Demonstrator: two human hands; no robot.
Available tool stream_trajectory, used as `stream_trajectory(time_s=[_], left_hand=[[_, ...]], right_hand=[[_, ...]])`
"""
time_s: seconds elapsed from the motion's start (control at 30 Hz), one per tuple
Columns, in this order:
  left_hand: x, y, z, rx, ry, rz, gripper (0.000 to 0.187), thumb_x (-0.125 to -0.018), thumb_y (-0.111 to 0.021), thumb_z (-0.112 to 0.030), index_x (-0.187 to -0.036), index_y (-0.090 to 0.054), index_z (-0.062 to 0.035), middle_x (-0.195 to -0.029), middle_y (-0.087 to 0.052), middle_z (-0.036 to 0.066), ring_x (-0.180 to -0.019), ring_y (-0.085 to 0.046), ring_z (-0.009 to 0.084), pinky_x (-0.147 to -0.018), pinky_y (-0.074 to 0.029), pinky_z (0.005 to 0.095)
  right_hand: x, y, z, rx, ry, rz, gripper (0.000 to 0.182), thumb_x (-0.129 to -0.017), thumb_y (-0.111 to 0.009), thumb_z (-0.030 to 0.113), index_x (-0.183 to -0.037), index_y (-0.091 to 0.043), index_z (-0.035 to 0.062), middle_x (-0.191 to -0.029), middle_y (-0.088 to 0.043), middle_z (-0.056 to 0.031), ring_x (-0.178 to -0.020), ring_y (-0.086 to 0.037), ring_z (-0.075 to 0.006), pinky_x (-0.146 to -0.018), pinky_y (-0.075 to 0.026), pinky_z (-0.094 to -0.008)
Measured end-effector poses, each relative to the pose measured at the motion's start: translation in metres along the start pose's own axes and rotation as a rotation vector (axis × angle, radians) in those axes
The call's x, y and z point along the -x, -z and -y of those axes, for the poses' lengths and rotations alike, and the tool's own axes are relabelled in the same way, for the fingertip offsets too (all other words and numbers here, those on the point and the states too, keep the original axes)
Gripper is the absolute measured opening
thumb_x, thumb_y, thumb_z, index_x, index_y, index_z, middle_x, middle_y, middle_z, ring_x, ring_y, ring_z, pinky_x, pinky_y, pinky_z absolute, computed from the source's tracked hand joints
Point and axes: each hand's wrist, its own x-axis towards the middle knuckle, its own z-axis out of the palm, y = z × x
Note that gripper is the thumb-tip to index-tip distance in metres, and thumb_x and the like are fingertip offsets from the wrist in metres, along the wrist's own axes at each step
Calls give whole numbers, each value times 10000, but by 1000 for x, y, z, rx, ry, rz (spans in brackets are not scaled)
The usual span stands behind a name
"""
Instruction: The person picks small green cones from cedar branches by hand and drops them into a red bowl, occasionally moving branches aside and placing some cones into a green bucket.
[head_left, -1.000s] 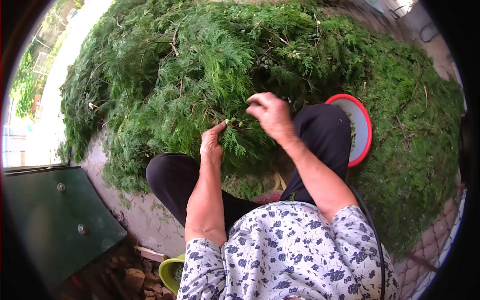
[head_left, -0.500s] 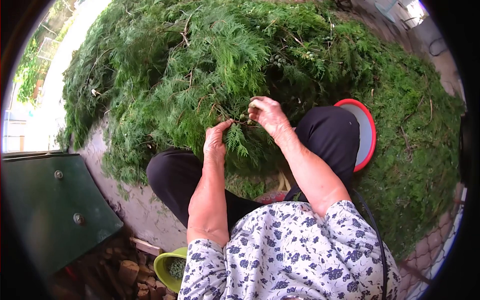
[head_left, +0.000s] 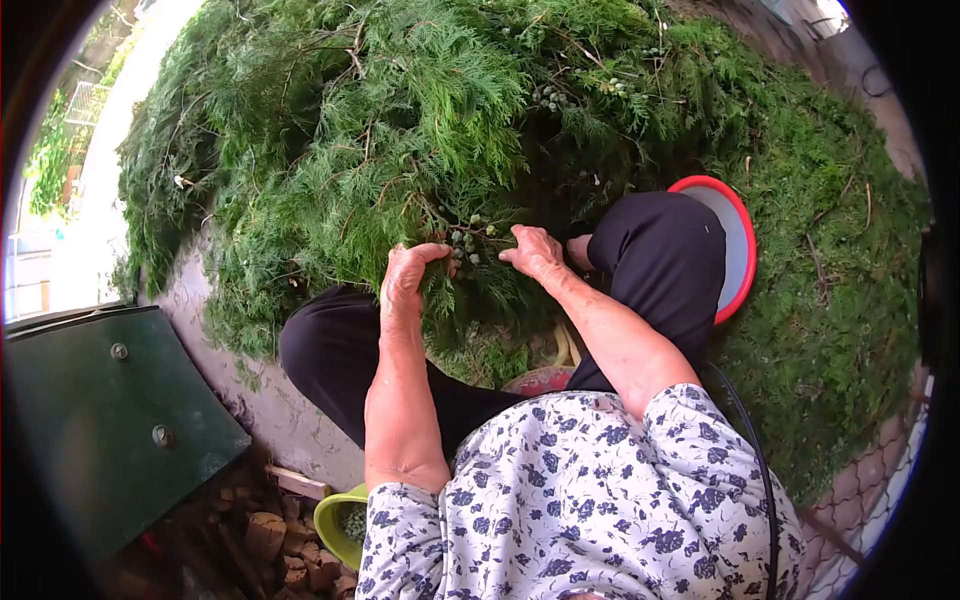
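Note:
A large heap of green conifer branches (head_left: 400, 120) rises in front of my knees. My left hand (head_left: 408, 272) is at its near edge, thumb and fingers closed around something beside a cluster of small green cones (head_left: 468, 238); what it grips is partly hidden. Just right of the cones, my right hand (head_left: 535, 250) has its fingers curled together at a thin twig. Whether anything small is between those fingertips cannot be made out.
Beside my right knee stands a red-rimmed basin (head_left: 748, 270). A green bowl (head_left: 330, 530) holding small green cones is at lower left, near chopped wood (head_left: 265, 537) and a dark green panel (head_left: 110, 410). Cut greenery (head_left: 830, 350) covers the right side.
My right hand has come down and slightly right from its raised position. My left hand has shifted a little left and down, and the cone cluster now shows between the hands.

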Motion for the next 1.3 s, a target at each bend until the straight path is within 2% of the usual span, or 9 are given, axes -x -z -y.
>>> stream_trajectory(time_s=[0.27,0.43,0.57,0.8,0.87,0.9,1.03,1.2,1.3], left_hand=[[42,7,-40,608,11,184,283,-832,-579,-164,-984,-555,74,-795,-637,157,-646,-637,211,-564,-557,267],[55,-2,-28,422,-171,43,482,-937,-411,-373,-1038,-540,80,-900,-631,176,-762,-632,219,-643,-552,293],[6,29,14,570,74,221,274,-914,-459,-169,-1028,-535,68,-956,-612,202,-805,-623,270,-690,-554,364],[-15,21,54,403,-129,6,118,-819,-540,-36,-908,-584,29,-769,-627,121,-617,-623,218,-565,-541,341],[-25,16,75,455,-233,26,130,-806,-503,12,-892,-600,6,-760,-625,79,-623,-606,167,-556,-514,296],[7,-12,46,68,-287,-63,152,-802,-480,23,-890,-602,-2,-751,-614,43,-611,-563,116,-538,-466,257],[26,-38,46,-237,-383,-14,218,-736,-470,25,-911,-597,-2,-742,-588,6,-624,-504,71,-552,-402,223],[-6,-26,88,-324,-266,58,316,-664,-522,40,-974,-585,34,-818,-607,32,-691,-536,126,-647,-433,254],[-14,-18,104,-231,-500,-389,306,-695,-526,15,-993,-577,61,-870,-613,75,-736,-568,154,-705,-460,265]], right_hand=[[-2,-23,-9,-244,-59,-92,374,-679,-716,365,-942,-658,106,-1005,-628,-108,-999,-566,-295,-826,-462,-395],[6,-12,-6,-228,91,-251,315,-695,-689,315,-833,-653,34,-807,-631,-183,-833,-602,-347,-731,-476,-419],[-2,-13,-14,-309,74,-197,259,-699,-668,271,-874,-659,81,-893,-635,-144,-887,-589,-330,-770,-468,-414],[12,5,16,-610,270,-388,307,-754,-657,311,-833,-656,15,-779,-644,-163,-746,-629,-266,-706,-476,-348],[17,25,34,-590,210,-168,334,-752,-658,335,-841,-658,13,-777,-647,-156,-739,-629,-249,-696,-473,-339],[21,35,45,-568,144,48,362,-750,-660,360,-848,-661,11,-776,-650,-149,-732,-629,-232,-686,-471,-330],[18,46,58,-298,138,58,445,-664,-655,488,-859,-689,90,-875,-654,-153,-853,-622,-312,-779,-480,-393],[-4,68,43,-201,144,-19,270,-660,-590,324,-779,-681,100,-806,-651,-147,-788,-628,-300,-749,-492,-375],[-18,85,31,-344,234,-36,246,-684,-613,313,-747,-668,82,-732,-645,-112,-729,-628,-278,-688,-493,-342]])
